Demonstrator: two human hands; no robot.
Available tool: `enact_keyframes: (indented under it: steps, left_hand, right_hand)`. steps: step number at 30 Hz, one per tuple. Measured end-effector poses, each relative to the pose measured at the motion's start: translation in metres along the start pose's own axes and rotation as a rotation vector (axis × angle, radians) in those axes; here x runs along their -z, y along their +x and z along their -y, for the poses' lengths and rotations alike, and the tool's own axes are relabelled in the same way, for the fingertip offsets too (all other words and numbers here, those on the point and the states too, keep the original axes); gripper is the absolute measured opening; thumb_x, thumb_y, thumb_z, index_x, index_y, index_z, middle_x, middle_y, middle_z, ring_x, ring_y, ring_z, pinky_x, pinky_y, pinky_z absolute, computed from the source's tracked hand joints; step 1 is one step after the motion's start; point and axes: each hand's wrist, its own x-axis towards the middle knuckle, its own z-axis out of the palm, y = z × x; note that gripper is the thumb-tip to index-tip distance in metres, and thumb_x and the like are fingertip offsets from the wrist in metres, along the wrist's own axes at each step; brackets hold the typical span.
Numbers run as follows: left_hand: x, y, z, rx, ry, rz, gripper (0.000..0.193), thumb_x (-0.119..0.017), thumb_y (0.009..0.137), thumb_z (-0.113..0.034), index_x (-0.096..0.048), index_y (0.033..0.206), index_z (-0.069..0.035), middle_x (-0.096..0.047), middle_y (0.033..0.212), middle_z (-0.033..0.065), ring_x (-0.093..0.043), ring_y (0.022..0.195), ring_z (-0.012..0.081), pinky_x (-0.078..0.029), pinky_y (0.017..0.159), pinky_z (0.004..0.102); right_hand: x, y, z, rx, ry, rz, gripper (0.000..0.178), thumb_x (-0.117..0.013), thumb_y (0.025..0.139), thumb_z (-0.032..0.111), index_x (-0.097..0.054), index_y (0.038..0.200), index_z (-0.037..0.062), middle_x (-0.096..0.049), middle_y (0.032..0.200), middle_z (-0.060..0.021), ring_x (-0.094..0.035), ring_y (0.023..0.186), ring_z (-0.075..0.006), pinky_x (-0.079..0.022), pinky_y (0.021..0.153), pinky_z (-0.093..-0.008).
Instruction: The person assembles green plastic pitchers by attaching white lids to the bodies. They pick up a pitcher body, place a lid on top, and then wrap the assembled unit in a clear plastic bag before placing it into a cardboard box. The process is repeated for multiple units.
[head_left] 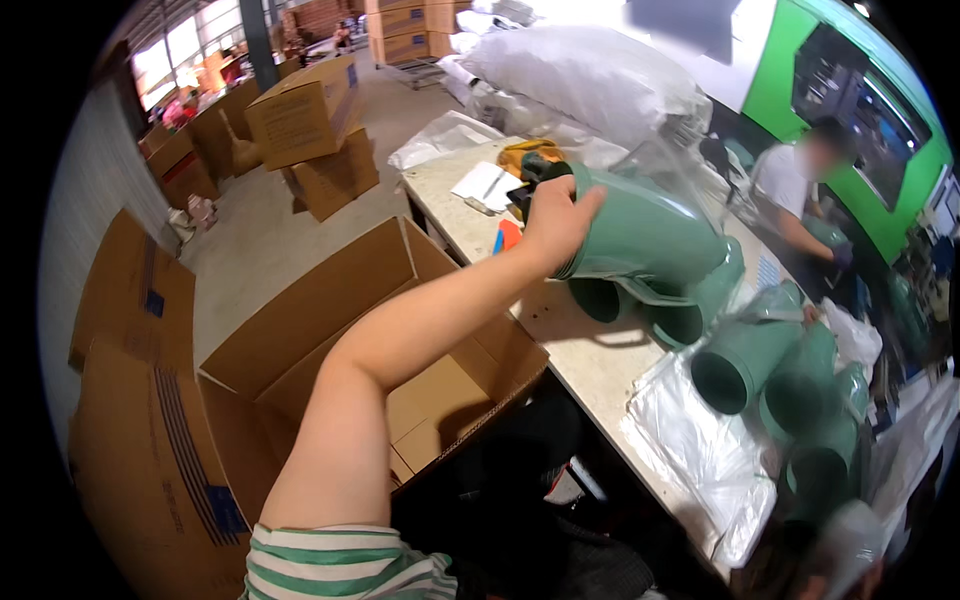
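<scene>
My left hand (pixel 562 222) is closed on the near end of a green plastic pitcher (pixel 645 225), held tilted above the table. A clear plastic bag (pixel 680 180) lies about the pitcher's far end. Beneath and beside it, more green pitchers (pixel 722 378) lie on their sides with round openings toward me, some in clear film. At the lower right edge, blurred skin that seems to be my right hand (pixel 815 586) shows by a clear plastic piece (pixel 852 540); its fingers cannot be made out.
An open cardboard box (pixel 310 300) stands left of the table (pixel 570 335). Flat clear bags (pixel 690 440) lie along the table's near edge. More cartons (pixel 305 110) stand on the floor. A co-worker (pixel 785 190) is across the table by a green machine (pixel 770 60).
</scene>
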Motion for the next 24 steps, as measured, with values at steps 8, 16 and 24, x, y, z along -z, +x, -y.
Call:
enact_keyframes:
  steps: [8, 16, 24]
  left_hand:
    - [0.072, -0.123, -0.122, -1.025, 0.488, 0.534, 0.013, -0.07, 0.083, -0.003, -0.064, 0.095, -0.002, -0.067, 0.087, 0.013, -0.064, 0.076, 0.0335, -0.05, 0.067, 0.0375]
    - [0.103, -0.176, 0.01, 0.28, -0.536, 0.15, 0.034, -0.055, 0.105, -0.024, -0.059, 0.126, 0.004, -0.067, 0.119, 0.0102, -0.063, 0.108, 0.0186, -0.049, 0.097, 0.0353]
    - [0.101, -0.19, 0.016, 0.327, -0.561, 0.191, 0.035, -0.053, 0.106, -0.024, -0.059, 0.126, 0.004, -0.066, 0.121, 0.0122, -0.064, 0.108, 0.0199, -0.05, 0.096, 0.0362]
  right_hand:
    - [-0.077, 0.06, 0.204, 0.181, 0.408, 0.185, 0.065, -0.087, 0.069, 0.03, -0.062, 0.124, 0.0065, -0.058, 0.129, -0.0128, -0.063, 0.111, -0.0383, -0.052, 0.097, -0.0468]
    - [-0.106, -0.145, 0.141, -1.495, 1.052, -0.037, 0.073, -0.066, 0.093, 0.04, -0.041, 0.149, 0.0018, -0.048, 0.146, -0.0155, -0.047, 0.134, -0.0263, -0.034, 0.114, -0.0408]
    - [-0.043, -0.092, 0.095, -1.139, 0.597, -0.676, 0.067, -0.064, 0.096, 0.041, -0.043, 0.145, 0.0004, -0.051, 0.139, -0.016, -0.054, 0.125, -0.0284, -0.043, 0.107, -0.0416]
